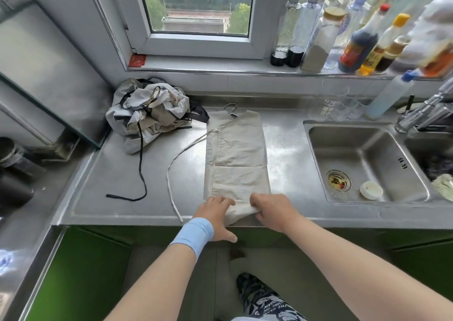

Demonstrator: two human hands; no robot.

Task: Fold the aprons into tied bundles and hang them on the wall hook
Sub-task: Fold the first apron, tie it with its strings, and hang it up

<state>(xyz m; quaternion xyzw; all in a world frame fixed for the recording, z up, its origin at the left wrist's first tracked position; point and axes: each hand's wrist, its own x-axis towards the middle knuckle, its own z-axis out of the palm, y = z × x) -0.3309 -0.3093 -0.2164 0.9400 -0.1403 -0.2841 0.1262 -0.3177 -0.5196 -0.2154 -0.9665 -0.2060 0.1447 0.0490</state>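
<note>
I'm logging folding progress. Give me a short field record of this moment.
apron: beige apron folded into a long strip on the counter
hands: left hand and right hand grip its near end
strap: loose tie strap trails left of the strip
pile: crumpled aprons heaped at back left
sink: steel sink right of the strip

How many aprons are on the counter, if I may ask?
2 at least: a beige apron lies folded, near end at the left hand and right hand; a crumpled heap back left may hide more.
</note>
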